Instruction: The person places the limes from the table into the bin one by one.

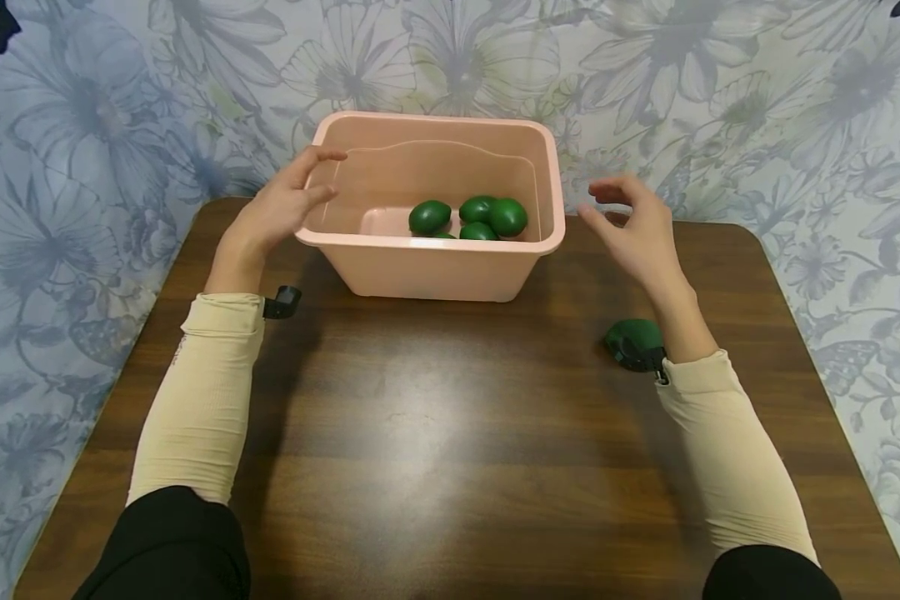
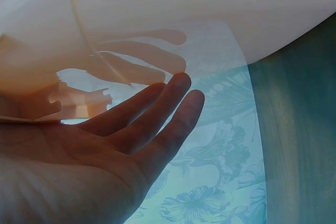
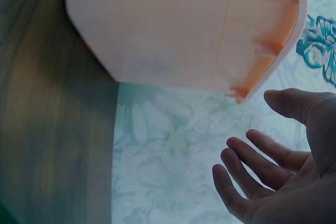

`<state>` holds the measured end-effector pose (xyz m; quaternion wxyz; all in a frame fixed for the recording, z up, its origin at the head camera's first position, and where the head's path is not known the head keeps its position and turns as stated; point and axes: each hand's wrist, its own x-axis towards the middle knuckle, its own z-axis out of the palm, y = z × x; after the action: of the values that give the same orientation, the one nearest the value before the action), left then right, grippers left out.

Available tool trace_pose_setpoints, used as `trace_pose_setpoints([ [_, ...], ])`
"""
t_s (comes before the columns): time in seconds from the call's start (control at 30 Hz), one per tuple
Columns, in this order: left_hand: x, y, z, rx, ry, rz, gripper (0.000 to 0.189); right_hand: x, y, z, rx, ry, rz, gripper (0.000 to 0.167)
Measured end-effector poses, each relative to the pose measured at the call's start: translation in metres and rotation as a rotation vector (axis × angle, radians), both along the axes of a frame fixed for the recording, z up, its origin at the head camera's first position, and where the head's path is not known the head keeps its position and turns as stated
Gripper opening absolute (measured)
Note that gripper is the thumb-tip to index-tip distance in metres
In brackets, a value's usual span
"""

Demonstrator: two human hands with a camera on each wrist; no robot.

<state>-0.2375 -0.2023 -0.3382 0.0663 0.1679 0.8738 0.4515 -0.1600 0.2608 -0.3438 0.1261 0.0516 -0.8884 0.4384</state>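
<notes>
A pale pink plastic tub (image 1: pixel 435 271) stands at the back of the wooden table. Several glossy dark-green egg-shaped things (image 1: pixel 430 217) lie inside it, toward its right half. At the tub's left rim is my left hand (image 1: pixel 273 204), thumb and index finger reaching over the edge in the head view. Its other fingers (image 2: pixel 173 111) extend loosely along the outer wall in the left wrist view. My right hand (image 1: pixel 633 229) hovers apart from the tub's right end, fingers spread and slightly bent, with nothing in them.
Another green egg-shaped thing (image 1: pixel 633 333) rests on the table (image 1: pixel 435 450), partly hidden behind the black camera (image 1: pixel 637 357) on my right wrist. A flower-patterned wall covering (image 1: pixel 465 58) rises right behind the tub.
</notes>
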Motion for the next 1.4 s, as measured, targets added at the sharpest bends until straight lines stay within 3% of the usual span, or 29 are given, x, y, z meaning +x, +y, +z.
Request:
trace_pose_setpoints([
  [0.23, -0.001, 0.0, -0.002, 0.002, 0.001, -0.002, 0.054, 0.008, 0.014, -0.01, 0.017, -0.024, -0.031, 0.043],
  [0.9, -0.002, -0.003, -0.003, 0.006, 0.001, -0.006, 0.054, 0.042, 0.044, -0.036, 0.045, -0.109, -0.023, 0.043],
  [1.23, -0.001, -0.001, 0.0, -0.002, 0.012, -0.01, 0.054, 0.065, 0.073, -0.043, 0.089, -0.149, 0.037, 0.044],
  [1.4, -0.001, 0.0, 0.001, -0.001, 0.006, -0.008, 0.055, 0.077, 0.087, -0.048, 0.114, -0.222, 0.077, 0.047],
])
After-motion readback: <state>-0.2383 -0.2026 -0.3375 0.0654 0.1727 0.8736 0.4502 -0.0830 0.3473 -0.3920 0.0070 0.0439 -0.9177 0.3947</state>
